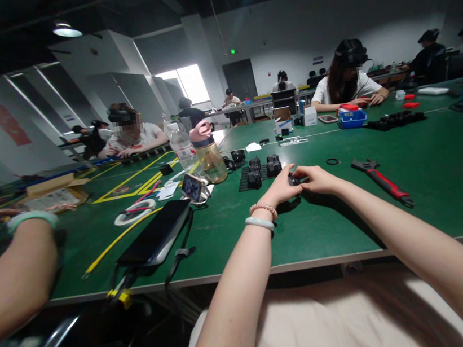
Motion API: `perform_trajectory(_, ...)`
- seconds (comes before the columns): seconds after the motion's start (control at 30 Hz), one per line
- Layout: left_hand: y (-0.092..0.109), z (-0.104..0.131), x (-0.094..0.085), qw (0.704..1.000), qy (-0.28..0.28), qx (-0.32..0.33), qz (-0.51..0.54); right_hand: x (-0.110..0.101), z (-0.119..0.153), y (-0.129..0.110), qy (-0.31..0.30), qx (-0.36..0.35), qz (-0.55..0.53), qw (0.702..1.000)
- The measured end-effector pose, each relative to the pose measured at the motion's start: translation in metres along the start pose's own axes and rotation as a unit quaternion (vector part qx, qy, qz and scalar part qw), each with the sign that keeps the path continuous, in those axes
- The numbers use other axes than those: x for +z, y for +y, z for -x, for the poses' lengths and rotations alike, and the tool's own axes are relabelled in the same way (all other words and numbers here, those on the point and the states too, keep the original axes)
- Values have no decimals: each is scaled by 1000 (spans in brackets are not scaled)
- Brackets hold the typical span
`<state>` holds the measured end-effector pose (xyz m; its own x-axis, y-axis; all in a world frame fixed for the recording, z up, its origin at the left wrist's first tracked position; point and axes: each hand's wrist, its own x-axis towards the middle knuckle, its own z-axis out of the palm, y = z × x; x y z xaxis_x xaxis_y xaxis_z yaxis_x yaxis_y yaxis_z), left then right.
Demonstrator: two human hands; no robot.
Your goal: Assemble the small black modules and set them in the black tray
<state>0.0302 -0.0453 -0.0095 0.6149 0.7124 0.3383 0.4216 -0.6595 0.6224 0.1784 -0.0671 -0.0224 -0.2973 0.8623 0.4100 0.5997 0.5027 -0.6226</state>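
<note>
Above the green table (392, 226), my left hand (279, 187) and my right hand (318, 178) meet, both closed on one small black part (293, 179). Fingers cover most of it, so its exact kind does not show. Just beyond my left hand, several black fittings (254, 177) stand on a black slatted mat (242, 182). A thin black ring (332, 161) lies past my right hand. Farther right rests an adjustable wrench (386, 181) with a red and black handle.
Left of my hands stand a tumbler (212, 162), a clear bottle (183, 151), a propped phone (193, 189) and a black power bank-like slab (156, 234). A neighbour's arm (18, 270) reaches in at far left. Across the table are co-workers and a blue bin (352, 119).
</note>
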Motion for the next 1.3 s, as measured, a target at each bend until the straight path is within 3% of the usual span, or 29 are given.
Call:
perform_trajectory(0.6,-8,-3,1,999,0,-4,-35,-13,-2,7,2,-48,70,996)
perform_trajectory(0.7,-9,-1,1,999,-1,-14,-42,-22,-2,24,64,-18,119,991)
perform_trajectory(0.8,-9,0,1,999,-3,-26,-44,-32,-1,51,159,85,207,961)
perform_trajectory(0.87,-9,0,1,999,-6,-30,-45,-35,1,71,176,150,247,941)
perform_trajectory(1.07,-10,1,1,999,-2,-36,-36,-30,4,99,87,243,270,928)
perform_trajectory(1.3,-11,1,1,999,3,-28,-43,-29,1,81,50,216,284,933)
